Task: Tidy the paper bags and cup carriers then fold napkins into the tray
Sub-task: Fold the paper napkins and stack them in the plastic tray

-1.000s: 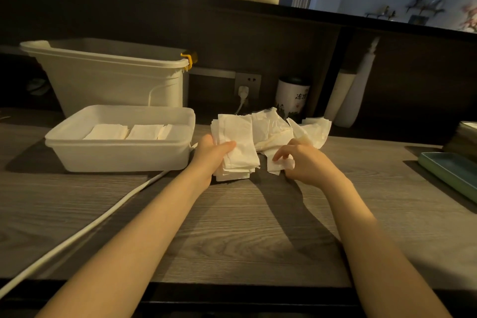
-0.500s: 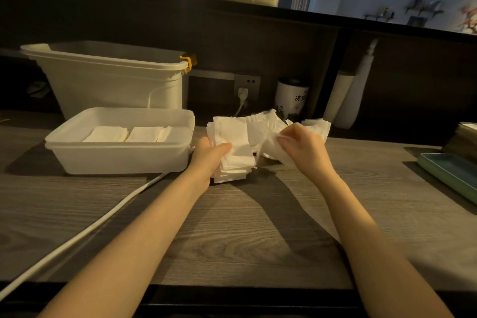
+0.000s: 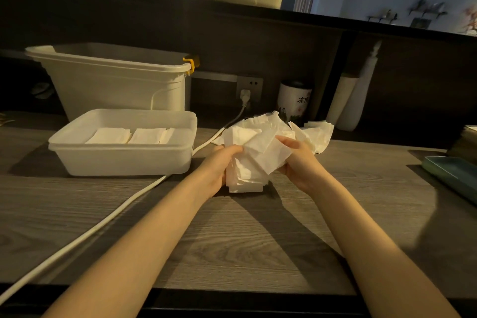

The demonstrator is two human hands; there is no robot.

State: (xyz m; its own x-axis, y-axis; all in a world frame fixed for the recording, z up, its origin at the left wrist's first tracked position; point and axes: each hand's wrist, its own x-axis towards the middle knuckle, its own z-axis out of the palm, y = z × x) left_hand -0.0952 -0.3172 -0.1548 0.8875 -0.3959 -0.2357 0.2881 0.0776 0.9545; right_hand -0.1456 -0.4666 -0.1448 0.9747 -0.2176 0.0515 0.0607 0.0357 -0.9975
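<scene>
Both hands work one bundle: I see my left hand [image 3: 219, 165] clasping a stack of napkins [image 3: 245, 178] upright on the counter [image 3: 232, 240], while my right hand [image 3: 296, 160] pinches a loose napkin [image 3: 268, 152] against it. More napkins [image 3: 317, 131] lie just beyond my right hand. Left of my left hand sits the tray [image 3: 124, 160], folded napkins [image 3: 129, 135] inside.

One shallow white plastic tray [image 3: 124, 160] holds three folded white paper napkins [image 3: 134, 135]. One tall cream plastic bin [image 3: 116, 85], one white power cable [image 3: 103, 227], one white ceramic jar with a dark lid [image 3: 294, 100], one green tray [image 3: 454, 175]. The loose napkin pile [image 3: 260, 147] between two hands [image 3: 219, 165] cannot be counted.
</scene>
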